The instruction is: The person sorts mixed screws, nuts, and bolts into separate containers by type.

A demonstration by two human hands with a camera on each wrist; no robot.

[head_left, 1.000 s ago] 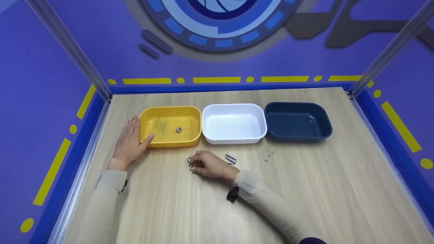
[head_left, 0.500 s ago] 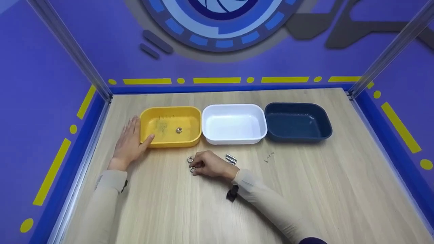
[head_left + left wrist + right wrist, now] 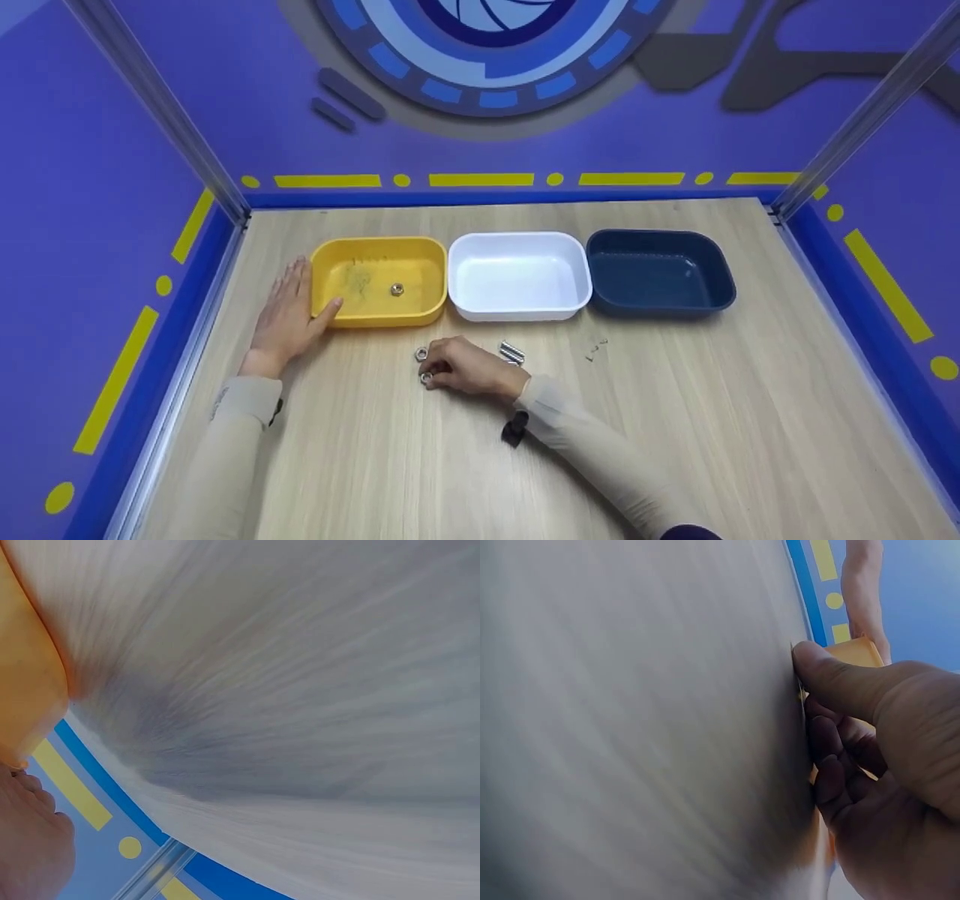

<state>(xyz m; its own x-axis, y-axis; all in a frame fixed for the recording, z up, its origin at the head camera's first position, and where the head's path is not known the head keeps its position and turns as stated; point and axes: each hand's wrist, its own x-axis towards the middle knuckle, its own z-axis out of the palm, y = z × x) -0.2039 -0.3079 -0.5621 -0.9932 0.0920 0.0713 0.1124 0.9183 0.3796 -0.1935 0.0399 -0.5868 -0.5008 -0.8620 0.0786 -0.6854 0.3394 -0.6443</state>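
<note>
My left hand [image 3: 286, 319] lies along the left wall of the yellow bin [image 3: 379, 320], its fingers straight and its thumb over the front rim. Inside that bin sits one metal hex nut [image 3: 397, 289]. In front of the bin, my right hand [image 3: 471, 366] is down at the tabletop, with thumb and forefinger pinching a second hex nut [image 3: 426, 379]. Another loose nut [image 3: 421, 354] lies just beyond those fingertips. In the right wrist view the thumb [image 3: 844, 682] and curled fingers meet the table, and the pinched nut is hidden.
A white bin [image 3: 519, 315] and a dark blue bin [image 3: 660, 307] stand in a row right of the yellow one. Several metal springs [image 3: 512, 352] lie behind the right hand. Small screws [image 3: 596, 349] lie farther right. Purple walls enclose the table.
My right thumb and forefinger have closed on the nearer nut, which has shifted slightly toward me. The left hand stays in place against the yellow bin.
</note>
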